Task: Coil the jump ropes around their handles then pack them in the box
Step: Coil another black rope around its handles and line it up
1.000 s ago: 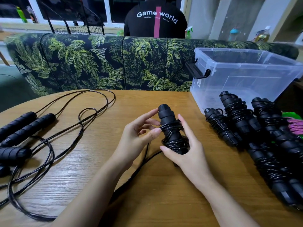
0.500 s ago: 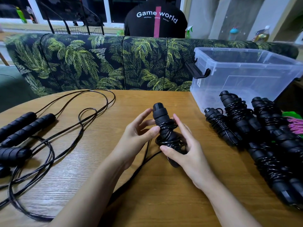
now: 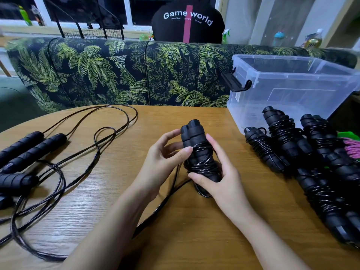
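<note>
A black jump rope (image 3: pixel 196 151), its two handles side by side and partly wrapped in cord, stands upright over the middle of the wooden table (image 3: pixel 194 230). My right hand (image 3: pixel 222 178) grips its lower part. My left hand (image 3: pixel 165 154) pinches the cord against the handles with thumb and fingers. The loose end of the cord (image 3: pixel 165 201) trails down toward me. Several coiled ropes (image 3: pixel 303 158) lie at the right. Uncoiled ropes (image 3: pixel 33 149) lie at the left. The clear plastic box (image 3: pixel 292 84) stands at the back right.
A leaf-patterned sofa (image 3: pixel 116 75) runs behind the table, and a person in a black shirt (image 3: pixel 187 22) sits beyond it. Something green and pink (image 3: pixel 352 143) lies at the right edge, beside the coiled ropes.
The handles have tilted from leaning left to nearly upright, and both handle tops now show. My left thumb has moved onto the cord at the handles.
</note>
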`<state>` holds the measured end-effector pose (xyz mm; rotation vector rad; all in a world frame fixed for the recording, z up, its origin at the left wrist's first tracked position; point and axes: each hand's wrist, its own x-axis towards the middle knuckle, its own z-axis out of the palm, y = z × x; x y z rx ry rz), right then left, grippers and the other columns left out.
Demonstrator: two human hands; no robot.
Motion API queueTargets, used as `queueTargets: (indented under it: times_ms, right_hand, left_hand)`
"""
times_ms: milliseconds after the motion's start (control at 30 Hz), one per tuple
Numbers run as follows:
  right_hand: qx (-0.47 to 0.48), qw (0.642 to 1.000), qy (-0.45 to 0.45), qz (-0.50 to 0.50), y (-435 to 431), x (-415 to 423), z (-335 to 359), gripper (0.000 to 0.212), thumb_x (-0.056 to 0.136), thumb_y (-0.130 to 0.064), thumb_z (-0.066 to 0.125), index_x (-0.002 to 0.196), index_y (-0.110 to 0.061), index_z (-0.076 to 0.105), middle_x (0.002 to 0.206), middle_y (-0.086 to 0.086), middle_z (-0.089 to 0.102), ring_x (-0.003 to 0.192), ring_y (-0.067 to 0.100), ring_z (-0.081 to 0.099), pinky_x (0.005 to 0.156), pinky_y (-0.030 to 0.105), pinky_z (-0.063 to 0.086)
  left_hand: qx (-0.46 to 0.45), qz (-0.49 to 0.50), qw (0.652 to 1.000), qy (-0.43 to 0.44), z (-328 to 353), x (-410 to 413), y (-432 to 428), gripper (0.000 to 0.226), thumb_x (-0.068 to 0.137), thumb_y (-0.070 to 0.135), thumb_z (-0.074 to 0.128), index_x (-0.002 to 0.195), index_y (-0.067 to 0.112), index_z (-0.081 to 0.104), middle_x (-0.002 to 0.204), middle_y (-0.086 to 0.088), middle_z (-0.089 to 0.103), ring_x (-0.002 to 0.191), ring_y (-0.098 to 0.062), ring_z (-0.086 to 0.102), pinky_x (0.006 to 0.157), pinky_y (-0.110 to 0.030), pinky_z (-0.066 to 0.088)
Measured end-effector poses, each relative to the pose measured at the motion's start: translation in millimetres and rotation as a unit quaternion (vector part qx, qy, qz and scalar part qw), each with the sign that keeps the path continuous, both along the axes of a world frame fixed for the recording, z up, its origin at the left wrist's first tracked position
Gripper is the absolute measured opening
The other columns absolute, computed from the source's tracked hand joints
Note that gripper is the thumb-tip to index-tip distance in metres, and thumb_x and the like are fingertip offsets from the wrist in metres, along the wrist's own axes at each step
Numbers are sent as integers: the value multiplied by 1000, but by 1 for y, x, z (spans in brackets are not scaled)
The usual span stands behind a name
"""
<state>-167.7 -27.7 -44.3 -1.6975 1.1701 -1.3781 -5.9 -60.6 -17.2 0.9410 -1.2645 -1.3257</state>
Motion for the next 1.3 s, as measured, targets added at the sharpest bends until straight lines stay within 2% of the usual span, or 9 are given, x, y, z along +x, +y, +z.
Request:
queueTargets:
  times_ms: [67, 167, 333, 500, 667, 867, 967, 1100, 1300]
  right_hand:
    - [-14, 999, 40, -15, 0, 2, -2, 91, 76, -22, 83, 149, -42, 33, 148, -18, 45, 136, 3, 42, 113, 32, 37]
    - [-36, 995, 82, -52, -1, 5, -5, 95, 74, -19, 85, 149, -34, 28, 151, -22, 34, 138, -8, 31, 108, 9, 27]
    - [-8, 998, 45, -35, -2, 1, -4, 93, 70, -26, 86, 143, -46, 34, 145, -18, 48, 134, 0, 43, 109, 20, 36]
    - [-53, 984, 160, -59, 0, 5, -7, 102, 70, -25, 87, 148, -40, 23, 155, -22, 27, 135, -21, 21, 100, -2, 22]
    - [-31, 994, 96, -39, -3, -1, -5, 98, 68, -23, 88, 146, -40, 32, 149, -19, 40, 134, -10, 36, 103, 5, 27]
    - [-59, 966, 233, -96, 3, 7, -5, 110, 67, -45, 85, 153, -40, 18, 152, -34, 19, 127, -12, 37, 93, 12, 42]
    - [-35, 986, 149, -61, 0, 5, -3, 106, 65, -34, 89, 148, -44, 23, 148, -32, 33, 124, -22, 35, 96, 2, 32]
    - [12, 998, 62, -22, -1, -2, -4, 106, 66, -23, 90, 145, -49, 24, 144, -28, 43, 130, -13, 39, 100, 5, 30]
    - [-65, 968, 221, -98, 0, 6, -5, 91, 78, -41, 77, 150, -42, 22, 157, -26, 17, 138, -7, 23, 96, 2, 29]
  left_hand:
    - [0, 15, 1000, 8, -1, -1, 1, 63, 73, 25, 75, 132, 22, 55, 109, -6, 74, 102, -14, 70, 81, -19, 52]
    - [-1, 27, 1000, 0, -2, -4, 2, 64, 69, 27, 78, 130, 26, 57, 112, -5, 73, 102, -15, 70, 84, -23, 54]
    - [9, 24, 1000, 4, -1, -1, 1, 59, 70, 26, 78, 127, 21, 61, 107, -3, 74, 101, -13, 70, 84, -24, 53]
    - [5, 37, 999, -26, -5, -2, 3, 55, 75, 29, 82, 125, 21, 62, 110, -1, 73, 106, -13, 68, 89, -29, 54]
    - [-9, 34, 999, -31, 0, 2, 0, 51, 69, 27, 77, 118, 17, 64, 86, 4, 74, 88, -7, 70, 75, -18, 52]
    - [-15, 71, 997, -17, -3, -1, 1, 44, 71, 20, 81, 112, 14, 67, 86, -8, 71, 84, -12, 70, 72, -15, 51]
    - [-16, 65, 998, -20, 1, 2, -1, 41, 69, 18, 81, 108, 13, 68, 79, -2, 70, 79, -8, 70, 69, -14, 50]
    - [-14, 67, 997, -26, 2, 4, -2, 43, 65, 25, 81, 106, 16, 70, 74, 3, 67, 75, -10, 69, 70, -16, 51]
    - [-9, 134, 991, -8, -2, -2, 1, 43, 63, 28, 85, 103, 19, 71, 75, 2, 71, 82, -14, 71, 78, -25, 53]
